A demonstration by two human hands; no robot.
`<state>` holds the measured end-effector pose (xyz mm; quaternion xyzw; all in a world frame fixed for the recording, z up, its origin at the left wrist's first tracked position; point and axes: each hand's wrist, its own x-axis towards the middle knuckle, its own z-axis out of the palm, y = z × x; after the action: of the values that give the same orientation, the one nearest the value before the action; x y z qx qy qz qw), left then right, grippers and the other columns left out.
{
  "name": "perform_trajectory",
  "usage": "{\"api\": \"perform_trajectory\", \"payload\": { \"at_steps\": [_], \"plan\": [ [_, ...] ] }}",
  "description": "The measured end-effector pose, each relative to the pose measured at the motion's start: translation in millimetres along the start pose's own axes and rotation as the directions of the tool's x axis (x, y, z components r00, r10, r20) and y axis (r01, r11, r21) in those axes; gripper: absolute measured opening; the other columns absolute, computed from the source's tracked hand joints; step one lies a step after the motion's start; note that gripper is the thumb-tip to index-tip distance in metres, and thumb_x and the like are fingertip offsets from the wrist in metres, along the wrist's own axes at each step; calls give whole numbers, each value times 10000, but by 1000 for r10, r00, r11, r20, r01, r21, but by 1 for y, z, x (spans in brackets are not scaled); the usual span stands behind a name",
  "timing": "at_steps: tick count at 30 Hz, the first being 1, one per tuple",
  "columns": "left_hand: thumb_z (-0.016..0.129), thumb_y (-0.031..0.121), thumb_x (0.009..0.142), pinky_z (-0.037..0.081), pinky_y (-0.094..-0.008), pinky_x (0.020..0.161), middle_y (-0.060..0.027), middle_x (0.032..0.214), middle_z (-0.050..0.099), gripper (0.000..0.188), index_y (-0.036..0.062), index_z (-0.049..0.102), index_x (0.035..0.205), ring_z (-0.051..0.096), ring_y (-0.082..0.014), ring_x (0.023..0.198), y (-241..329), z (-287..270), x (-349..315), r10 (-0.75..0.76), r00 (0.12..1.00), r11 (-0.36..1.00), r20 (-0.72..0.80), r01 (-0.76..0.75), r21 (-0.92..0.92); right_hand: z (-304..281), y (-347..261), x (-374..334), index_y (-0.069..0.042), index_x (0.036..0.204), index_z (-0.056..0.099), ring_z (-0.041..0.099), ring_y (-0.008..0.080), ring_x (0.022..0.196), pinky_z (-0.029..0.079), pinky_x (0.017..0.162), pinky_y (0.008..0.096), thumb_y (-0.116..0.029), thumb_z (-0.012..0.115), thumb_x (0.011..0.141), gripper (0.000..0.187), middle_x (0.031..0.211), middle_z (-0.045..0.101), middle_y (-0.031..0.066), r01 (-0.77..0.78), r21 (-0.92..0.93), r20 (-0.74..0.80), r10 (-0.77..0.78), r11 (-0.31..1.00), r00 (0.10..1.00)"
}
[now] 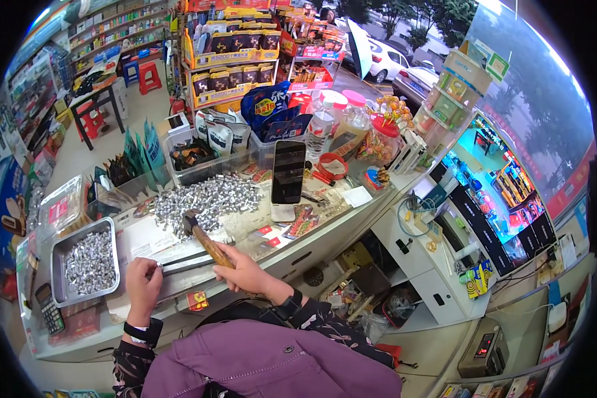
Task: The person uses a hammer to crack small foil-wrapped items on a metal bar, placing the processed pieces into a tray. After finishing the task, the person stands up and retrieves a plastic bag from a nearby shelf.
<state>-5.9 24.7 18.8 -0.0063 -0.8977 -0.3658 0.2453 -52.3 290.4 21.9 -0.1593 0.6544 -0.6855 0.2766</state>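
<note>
My right hand (244, 269) is closed round the wooden handle of a hammer (212, 251), whose dark metal head points away from me, over the near edge of a loose pile of small silver metal pieces (212, 198). My left hand (144, 284) is closed in a pinch, with a small silver piece (158, 265) showing at the fingertips. Between the hands a long dark metal bar (191, 263) lies along the counter's near side. Left of my left hand sits a shallow metal tray (115, 265) filled with more of these silver pieces.
A phone (288, 174) stands upright behind the hammer. Clear bins, candy jars (381, 136) and a snack rack (232, 63) line the counter's far side. A calculator (50, 309) lies beside the tray; a red-and-yellow packet (197, 300) is at the near edge. A monitor (497, 189) stands at right.
</note>
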Motion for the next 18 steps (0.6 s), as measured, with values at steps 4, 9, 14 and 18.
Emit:
{"api": "perform_trajectory", "payload": {
  "at_steps": [4,9,14,18],
  "plan": [
    [638,28,742,425,-299,642,-79,783,538,85,27,559,772,528,-208,717,3,1,1,35,999,998,3,-35,54,5,-16,-5,-149,1465,230,471,51,496,410,450,194,-157,545,917,632,822,573,37,7,0,80,-7,1000,997],
    [628,31,732,419,-343,674,-89,795,551,75,28,560,764,529,-261,769,7,4,1,49,997,998,-58,-46,53,16,-37,-9,-161,1466,242,475,48,514,421,471,195,-155,546,910,634,813,564,22,19,-47,205,-9,999,979],
    [631,52,733,419,-361,690,-93,803,551,77,35,563,766,531,-280,784,6,1,-4,22,998,999,-59,-19,46,19,-37,-10,-158,1463,257,485,46,529,430,487,197,-164,549,907,628,808,557,12,38,-130,269,-2,991,963],
    [631,103,731,418,-396,715,-112,819,554,88,46,579,773,529,-314,809,-8,0,-8,88,993,984,-75,-75,162,20,-32,-6,-148,1457,268,492,46,529,435,487,200,-159,548,906,618,816,575,15,-50,-189,215,91,981,972]
  ]
}}
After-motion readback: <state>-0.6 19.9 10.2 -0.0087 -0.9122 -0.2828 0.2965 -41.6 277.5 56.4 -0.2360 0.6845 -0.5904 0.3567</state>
